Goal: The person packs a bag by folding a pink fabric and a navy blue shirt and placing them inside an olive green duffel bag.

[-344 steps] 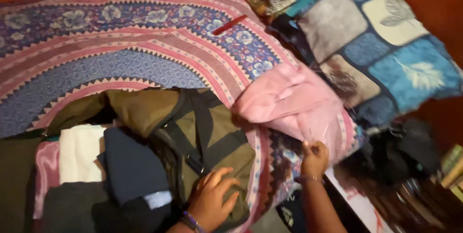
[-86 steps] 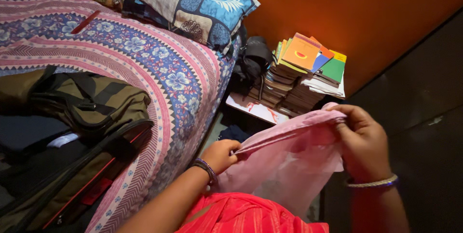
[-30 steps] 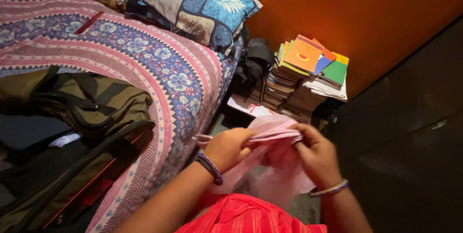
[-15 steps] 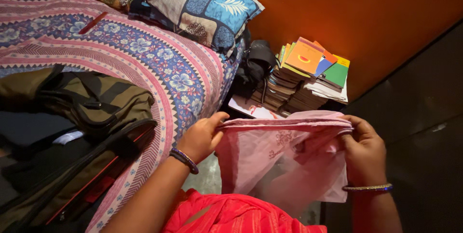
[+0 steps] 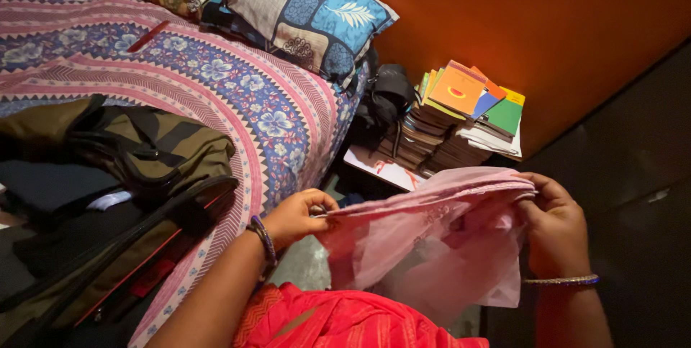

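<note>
**Pink cloth held taut beside the bed**

My left hand (image 5: 294, 215) and right hand (image 5: 556, 224) each pinch an end of the thin pink cloth (image 5: 425, 240), stretched just right of the bed (image 5: 237, 96). An olive bag (image 5: 137, 168), seemingly open, lies on it; books (image 5: 457, 118) stack beyond.

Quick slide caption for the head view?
Left hand and right hand stretch a thin pink cloth beside a bed bearing an open olive bag.
</note>
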